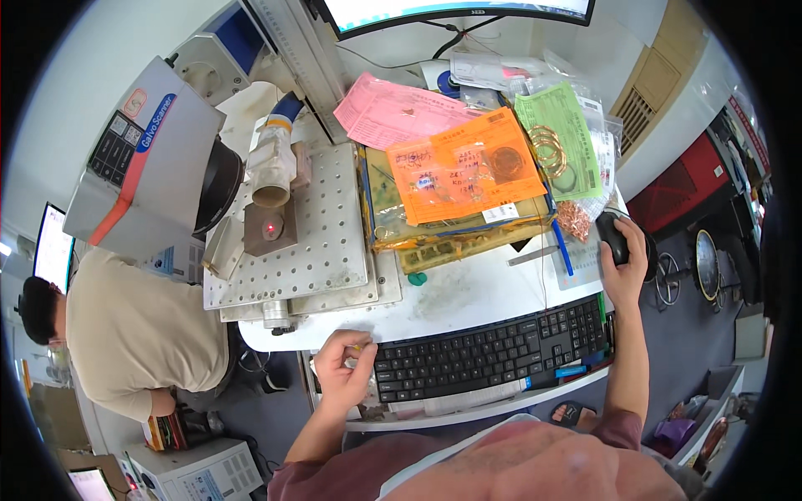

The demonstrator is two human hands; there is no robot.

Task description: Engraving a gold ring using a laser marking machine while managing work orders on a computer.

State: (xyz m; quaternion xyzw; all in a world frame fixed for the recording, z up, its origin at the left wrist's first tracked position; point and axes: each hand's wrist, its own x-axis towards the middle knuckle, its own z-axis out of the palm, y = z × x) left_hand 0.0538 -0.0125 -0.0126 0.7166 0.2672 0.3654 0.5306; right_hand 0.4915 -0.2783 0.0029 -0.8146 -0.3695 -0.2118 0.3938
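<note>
My left hand [346,371] is curled beside the left end of the black keyboard [468,357], pinching something small and yellowish that I cannot make out. My right hand [625,271] grips the black mouse [613,235] on a grey pad [581,274]. Left of centre, a perforated metal plate [322,250] carries a dark square plate [259,238] with a round piece marked by a red laser dot, under a cylindrical fitting [271,167]. A grey scanner head [138,188] hangs at the left. A blue pen [561,250] and a steel ruler [532,257] lie near the mouse.
Orange [434,184], pink [393,108] and green [564,121] sheets, copper rings and bags cover a yellow tray [426,255]. A monitor [459,12] stands behind. A co-worker [138,334] bends at the far left. A red-black computer case [677,184] stands right of the desk.
</note>
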